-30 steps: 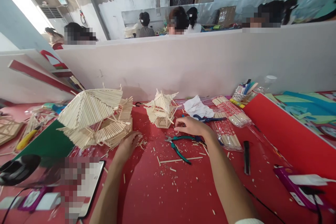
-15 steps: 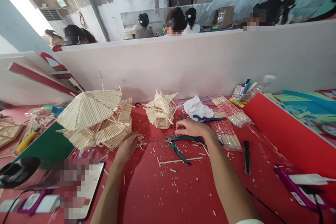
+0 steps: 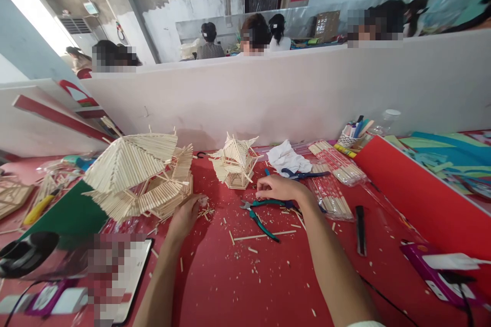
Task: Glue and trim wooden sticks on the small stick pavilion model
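Note:
My left hand (image 3: pixel 186 213) lies beside the front right of a large pavilion model (image 3: pixel 132 161) built of thin wooden sticks. Its fingers are drawn together, with a small pale, glossy bit at the tips that I cannot make out. My right hand (image 3: pixel 282 187) is curled just above green-handled cutting pliers (image 3: pixel 264 222), which lie with jaws pointing left. Its fingertips bend downward, and whatever they hold, if anything, is hidden. Between and behind both hands stands a smaller stick pavilion (image 3: pixel 235 161). Dark-blue-handled pliers (image 3: pixel 307 174) rest behind my right hand, by a crumpled white tissue (image 3: pixel 288 157).
Packs of sticks (image 3: pixel 332 191) and a black utility knife (image 3: pixel 360 230) lie at right, before a red board (image 3: pixel 425 194). Stick scraps litter the red table (image 3: pixel 230 291). A phone-like device (image 3: pixel 132 278) lies at left. Beyond the white partition (image 3: pixel 268 92) several people sit.
Hardly anything differs. My left hand's fingers have shifted slightly, and the pale bit at their tips shows more clearly. The view has tilted a little; my right hand stays put.

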A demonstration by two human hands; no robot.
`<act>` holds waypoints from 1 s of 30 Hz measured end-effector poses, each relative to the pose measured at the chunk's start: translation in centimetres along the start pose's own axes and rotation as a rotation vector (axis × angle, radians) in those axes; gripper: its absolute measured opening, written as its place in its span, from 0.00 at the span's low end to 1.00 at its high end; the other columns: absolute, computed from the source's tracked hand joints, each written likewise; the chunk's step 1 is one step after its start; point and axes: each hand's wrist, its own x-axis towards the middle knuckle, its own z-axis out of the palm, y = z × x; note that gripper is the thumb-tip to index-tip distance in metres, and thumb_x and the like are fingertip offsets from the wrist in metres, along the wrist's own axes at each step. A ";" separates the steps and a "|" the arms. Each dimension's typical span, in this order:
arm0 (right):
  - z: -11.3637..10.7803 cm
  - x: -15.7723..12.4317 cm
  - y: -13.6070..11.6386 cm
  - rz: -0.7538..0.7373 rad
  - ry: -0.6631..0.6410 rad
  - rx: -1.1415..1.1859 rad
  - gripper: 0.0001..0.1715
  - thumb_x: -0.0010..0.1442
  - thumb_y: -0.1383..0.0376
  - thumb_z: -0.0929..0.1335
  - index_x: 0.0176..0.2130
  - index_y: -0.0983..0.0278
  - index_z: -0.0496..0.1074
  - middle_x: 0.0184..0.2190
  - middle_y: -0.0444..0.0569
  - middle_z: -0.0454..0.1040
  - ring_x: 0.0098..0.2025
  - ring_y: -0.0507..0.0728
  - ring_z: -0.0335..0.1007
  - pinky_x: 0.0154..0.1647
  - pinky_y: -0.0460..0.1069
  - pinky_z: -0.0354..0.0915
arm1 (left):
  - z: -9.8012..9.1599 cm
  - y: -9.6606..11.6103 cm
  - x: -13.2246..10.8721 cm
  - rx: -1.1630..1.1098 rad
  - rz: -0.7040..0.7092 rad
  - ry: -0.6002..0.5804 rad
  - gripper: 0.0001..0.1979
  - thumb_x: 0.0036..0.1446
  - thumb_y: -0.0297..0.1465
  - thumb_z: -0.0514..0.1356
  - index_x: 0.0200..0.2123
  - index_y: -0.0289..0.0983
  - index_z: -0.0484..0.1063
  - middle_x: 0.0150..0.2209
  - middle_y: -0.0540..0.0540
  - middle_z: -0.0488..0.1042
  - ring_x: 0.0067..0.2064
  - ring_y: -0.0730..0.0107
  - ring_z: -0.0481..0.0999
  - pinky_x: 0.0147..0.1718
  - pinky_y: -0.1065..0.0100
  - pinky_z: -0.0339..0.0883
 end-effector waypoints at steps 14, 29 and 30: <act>-0.1 -0.2 -0.2 -0.025 0.029 0.048 0.12 0.63 0.56 0.68 0.36 0.61 0.74 0.36 0.51 0.81 0.37 0.58 0.76 0.36 0.50 0.65 | -0.4 0.7 -0.1 0.050 -0.008 0.016 0.16 0.67 0.38 0.49 0.39 0.39 0.75 0.39 0.41 0.81 0.41 0.58 0.80 0.45 0.60 0.72; 0.0 -0.1 -0.9 -0.174 0.240 0.132 0.11 0.62 0.59 0.70 0.44 0.59 0.69 0.38 0.47 0.79 0.40 0.56 0.76 0.41 0.50 0.66 | -0.7 1.4 -0.1 -0.035 -0.012 0.005 0.16 0.67 0.40 0.52 0.43 0.38 0.75 0.44 0.41 0.80 0.47 0.58 0.78 0.50 0.59 0.69; 0.0 0.0 -1.0 -0.195 0.258 0.146 0.13 0.62 0.59 0.70 0.46 0.59 0.69 0.38 0.47 0.79 0.40 0.56 0.76 0.41 0.49 0.67 | -0.8 1.7 -0.1 -0.034 -0.024 0.000 0.17 0.68 0.41 0.51 0.43 0.38 0.75 0.43 0.41 0.80 0.47 0.58 0.78 0.50 0.59 0.69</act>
